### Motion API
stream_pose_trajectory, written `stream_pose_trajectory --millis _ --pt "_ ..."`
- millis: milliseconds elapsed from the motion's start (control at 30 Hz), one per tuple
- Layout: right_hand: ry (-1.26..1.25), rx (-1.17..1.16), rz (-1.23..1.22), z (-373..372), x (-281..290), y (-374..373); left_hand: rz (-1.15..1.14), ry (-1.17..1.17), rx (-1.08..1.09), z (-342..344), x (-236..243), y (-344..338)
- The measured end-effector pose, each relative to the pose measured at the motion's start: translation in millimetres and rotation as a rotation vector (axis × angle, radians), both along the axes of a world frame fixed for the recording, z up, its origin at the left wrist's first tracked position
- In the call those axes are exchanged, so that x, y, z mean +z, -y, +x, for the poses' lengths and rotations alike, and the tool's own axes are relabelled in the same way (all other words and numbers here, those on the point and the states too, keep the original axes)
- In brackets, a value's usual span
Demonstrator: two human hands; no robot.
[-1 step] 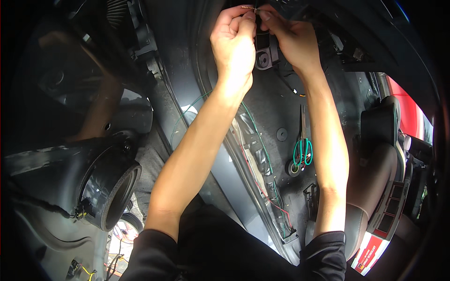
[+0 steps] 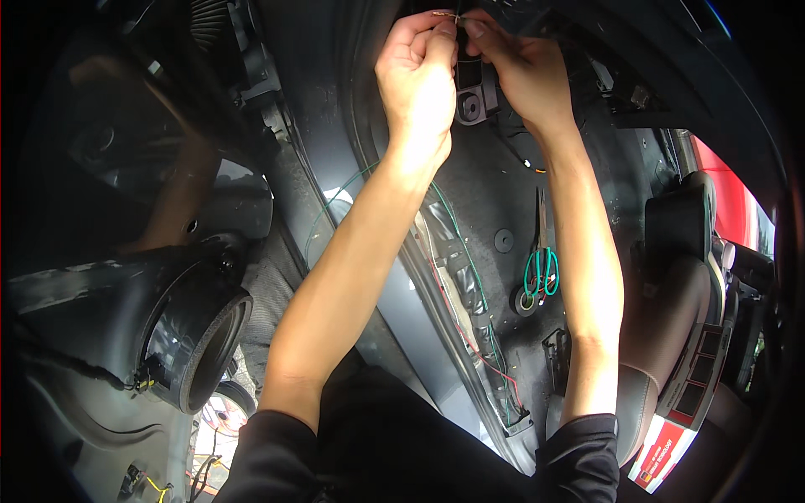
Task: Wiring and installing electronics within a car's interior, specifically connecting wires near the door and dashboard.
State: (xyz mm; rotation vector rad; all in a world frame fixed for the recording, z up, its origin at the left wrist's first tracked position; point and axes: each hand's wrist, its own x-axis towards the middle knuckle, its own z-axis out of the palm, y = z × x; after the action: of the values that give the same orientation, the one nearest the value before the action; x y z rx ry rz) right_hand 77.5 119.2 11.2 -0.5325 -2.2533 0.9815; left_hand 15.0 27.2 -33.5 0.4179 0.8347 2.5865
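Both my arms reach up to the top of the view, where the fingers meet around a thin wire [image 2: 444,13] with a bare, copper-coloured end. My left hand [image 2: 419,63] pinches it between thumb and curled fingers. From the other side, my right hand [image 2: 528,71] closes thumb and forefinger on the same wire, fingertips almost touching the left thumb. Just below the hands is a dark plastic part with a round knob [image 2: 472,105]. Green-handled scissors [image 2: 541,268] lie on the car floor beside my right forearm, next to a roll of black tape [image 2: 526,303].
Along the door sill [image 2: 402,310] runs a taped wiring bundle [image 2: 463,268] with loose green and red wires. A round speaker [image 2: 216,352] sits in the open door on the left. On the right stand a brown seat [image 2: 671,327] and a red-and-white box [image 2: 662,455].
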Motion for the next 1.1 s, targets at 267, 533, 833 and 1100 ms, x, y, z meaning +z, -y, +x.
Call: stream_pose_trajectory --millis 267,533,833,1100 --pt "-0.065 0.051 0.070 -3 -3 -8 0.002 0.009 0.104 2 2 -5" --pt "-0.033 0.021 0.236 1 -1 -5 -0.061 -0.145 0.258 1 2 -10" --pt "-0.258 0.053 0.603 8 3 16 -0.373 -0.793 0.817 -12 -2 -5" --pt "-0.098 0.094 0.289 20 15 23 -0.442 -0.845 0.721 -7 6 9"
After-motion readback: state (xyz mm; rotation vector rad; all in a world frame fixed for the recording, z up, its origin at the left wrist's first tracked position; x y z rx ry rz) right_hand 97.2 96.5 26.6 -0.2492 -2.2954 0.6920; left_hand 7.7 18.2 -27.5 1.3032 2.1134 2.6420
